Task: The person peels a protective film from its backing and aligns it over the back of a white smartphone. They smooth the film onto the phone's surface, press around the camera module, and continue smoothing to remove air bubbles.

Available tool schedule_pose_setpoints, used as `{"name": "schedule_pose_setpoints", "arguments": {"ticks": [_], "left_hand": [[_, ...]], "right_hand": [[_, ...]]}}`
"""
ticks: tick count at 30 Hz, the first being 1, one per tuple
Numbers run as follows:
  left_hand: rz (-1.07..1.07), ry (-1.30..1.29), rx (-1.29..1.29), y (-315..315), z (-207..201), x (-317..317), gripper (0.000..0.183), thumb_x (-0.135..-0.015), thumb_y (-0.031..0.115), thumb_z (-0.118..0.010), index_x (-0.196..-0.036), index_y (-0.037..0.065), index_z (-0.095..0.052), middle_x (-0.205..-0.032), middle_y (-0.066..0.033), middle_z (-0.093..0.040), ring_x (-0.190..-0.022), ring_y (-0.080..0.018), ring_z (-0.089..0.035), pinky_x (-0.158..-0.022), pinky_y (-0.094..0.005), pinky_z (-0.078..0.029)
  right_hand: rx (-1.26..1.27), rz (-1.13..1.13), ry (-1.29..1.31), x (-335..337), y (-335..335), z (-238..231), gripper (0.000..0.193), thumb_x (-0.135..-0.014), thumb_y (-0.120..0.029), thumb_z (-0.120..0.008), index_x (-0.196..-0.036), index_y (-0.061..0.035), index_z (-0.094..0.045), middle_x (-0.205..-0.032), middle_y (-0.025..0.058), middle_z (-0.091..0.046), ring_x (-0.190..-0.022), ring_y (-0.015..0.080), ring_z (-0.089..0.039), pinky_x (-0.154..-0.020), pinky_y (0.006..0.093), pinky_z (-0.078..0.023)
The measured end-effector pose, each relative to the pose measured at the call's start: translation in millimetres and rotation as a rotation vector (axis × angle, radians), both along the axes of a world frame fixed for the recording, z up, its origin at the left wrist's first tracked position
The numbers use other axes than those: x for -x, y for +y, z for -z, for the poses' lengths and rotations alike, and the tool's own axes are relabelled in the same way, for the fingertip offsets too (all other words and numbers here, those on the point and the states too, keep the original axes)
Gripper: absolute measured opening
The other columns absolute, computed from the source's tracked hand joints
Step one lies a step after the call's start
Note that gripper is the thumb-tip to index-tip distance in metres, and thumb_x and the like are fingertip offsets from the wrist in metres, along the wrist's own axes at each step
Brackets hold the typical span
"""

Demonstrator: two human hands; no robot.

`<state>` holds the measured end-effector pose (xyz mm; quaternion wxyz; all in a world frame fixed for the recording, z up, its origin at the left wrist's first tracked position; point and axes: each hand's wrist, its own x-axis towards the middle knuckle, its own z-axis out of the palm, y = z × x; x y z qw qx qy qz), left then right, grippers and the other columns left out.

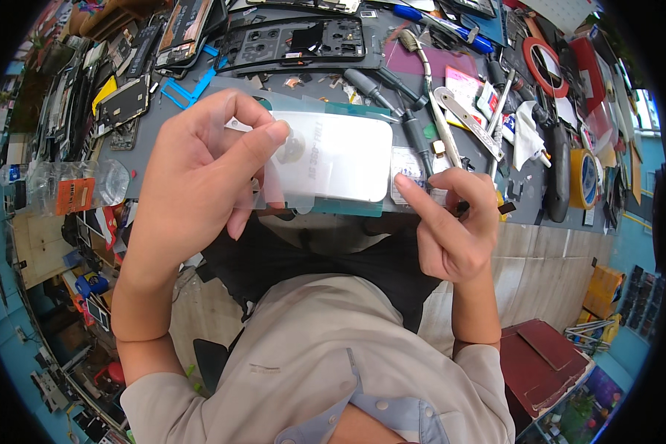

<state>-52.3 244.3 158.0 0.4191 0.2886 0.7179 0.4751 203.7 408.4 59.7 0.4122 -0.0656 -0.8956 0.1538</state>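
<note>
A white phone-shaped panel (351, 166) lies at the front edge of the bench on a greenish film (374, 209), which shows along its edges. My left hand (207, 159) pinches a clear plastic film (297, 185) between thumb and fingers, over the panel's left end. Beyond the panel's right edge is my right hand (457, 226). Its index finger points toward the panel without touching it, and the other fingers are curled. A small dark piece (508, 208) shows beside those fingers; whether they grip it is hidden.
Behind the panel lie a dark phone frame (296, 43), a blue plastic bracket (192, 90) and loose scraps. Toward the right are a toothbrush (429, 81), a metal multi-tool handle (466, 122) and a yellow tape roll (584, 177). A clear bottle (115, 181) rests at the left edge.
</note>
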Motion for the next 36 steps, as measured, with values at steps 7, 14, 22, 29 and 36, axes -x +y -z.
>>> {"name": "schedule_pose_setpoints", "arguments": {"ticks": [7,14,22,29,36], "left_hand": [[0.004,0.074,-0.109,2,-3,-6,0.023,-0.111,0.021,-0.073,-0.106,0.000,-0.065,-0.069,-0.0120,-0.073,-0.041,-0.0101,-0.056,-0.040,-0.0229,-0.040],[0.019,0.070,-0.119,9,-14,-13,0.021,-0.109,0.019,-0.074,-0.104,0.000,-0.065,-0.067,-0.0105,-0.072,-0.043,-0.0106,-0.057,-0.041,-0.0235,-0.042],[0.041,0.116,-0.171,15,-16,-18,0.021,-0.108,0.019,-0.074,-0.102,0.002,-0.065,-0.067,-0.0094,-0.072,-0.045,-0.0100,-0.057,-0.047,-0.0230,-0.041],[0.066,0.138,-0.214,16,-19,-20,0.021,-0.108,0.020,-0.074,-0.101,0.002,-0.065,-0.068,-0.0096,-0.073,-0.045,-0.0100,-0.056,-0.047,-0.0226,-0.040],[0.072,0.131,-0.221,18,-20,-23,0.021,-0.108,0.019,-0.074,-0.101,0.002,-0.065,-0.069,-0.0099,-0.073,-0.045,-0.0102,-0.056,-0.046,-0.0230,-0.040]], "right_hand": [[0.025,-0.019,-0.017,-1,1,-1,0.065,-0.061,-0.002,-0.070,-0.124,-0.0087,-0.089,-0.111,0.0099,-0.069,-0.074,0.0212,-0.052,-0.061,0.0335,-0.043],[0.040,-0.024,0.012,-2,4,1,0.067,-0.062,-0.001,-0.069,-0.125,-0.0094,-0.089,-0.112,0.0100,-0.068,-0.073,0.0204,-0.049,-0.059,0.0325,-0.041],[0.074,-0.017,0.044,-2,4,1,0.068,-0.061,0.003,-0.068,-0.125,-0.0102,-0.089,-0.112,0.0098,-0.068,-0.072,0.0188,-0.047,-0.057,0.0311,-0.039],[0.096,-0.007,0.049,-1,4,0,0.067,-0.061,0.005,-0.068,-0.123,-0.0093,-0.090,-0.114,0.0098,-0.068,-0.073,0.0184,-0.046,-0.057,0.0310,-0.039],[0.104,-0.002,0.051,-2,3,1,0.067,-0.061,0.006,-0.068,-0.122,-0.0091,-0.090,-0.115,0.0105,-0.068,-0.074,0.0185,-0.047,-0.057,0.0310,-0.039]]}}
